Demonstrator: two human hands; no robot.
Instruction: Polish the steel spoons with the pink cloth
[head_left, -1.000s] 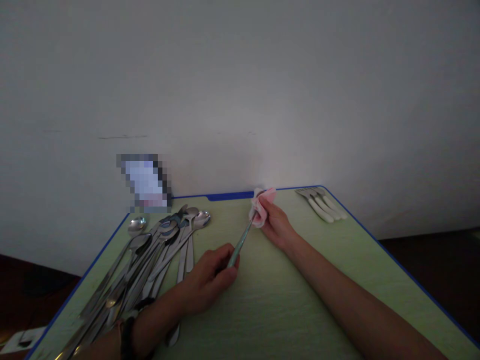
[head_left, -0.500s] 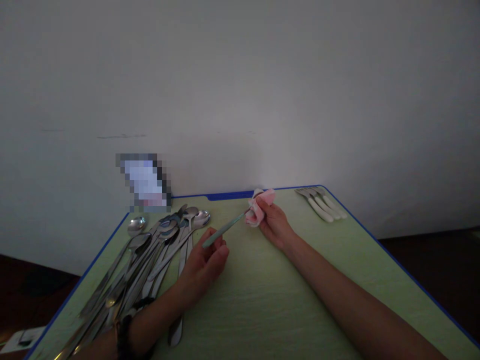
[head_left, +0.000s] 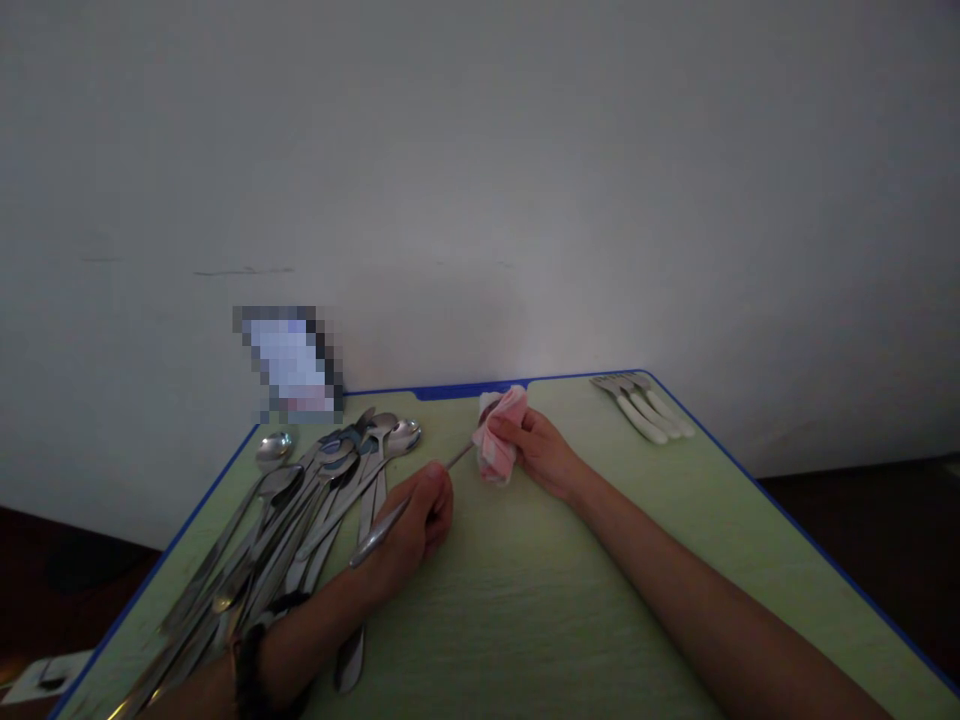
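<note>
Clock face centred on the counter, 12 toward the wall. Pale green, blue-edged counter (head_left: 570, 610); near side cut off by the frame.

Left hand (head_left: 420, 515), toward 10: fingers curled round the mid-length of a slim silver metal utensil (head_left: 380, 533); several fingertips out of sight. Handle end points to 8, lying over the back of the hand and wrist; far end points to 1, into the cloth. Head mostly covered, so fork or spoon cannot be told.

Right hand (head_left: 546, 453), near 1: fingers pinching a crumpled pink-and-white soft cloth (head_left: 504, 435) about the utensil, thumb on top; the fingers beneath are hidden.

At 9: heaped silver metal spoons and other cutlery (head_left: 300, 520), overlapping, partly behind the left forearm; count uncertain. At 1 to 2: three white-handled metal forks (head_left: 637, 408), side by side, well apart from the heap.

At 10, by the wall: bright rectangular object (head_left: 291, 360), pixelated, details unreadable.
</note>
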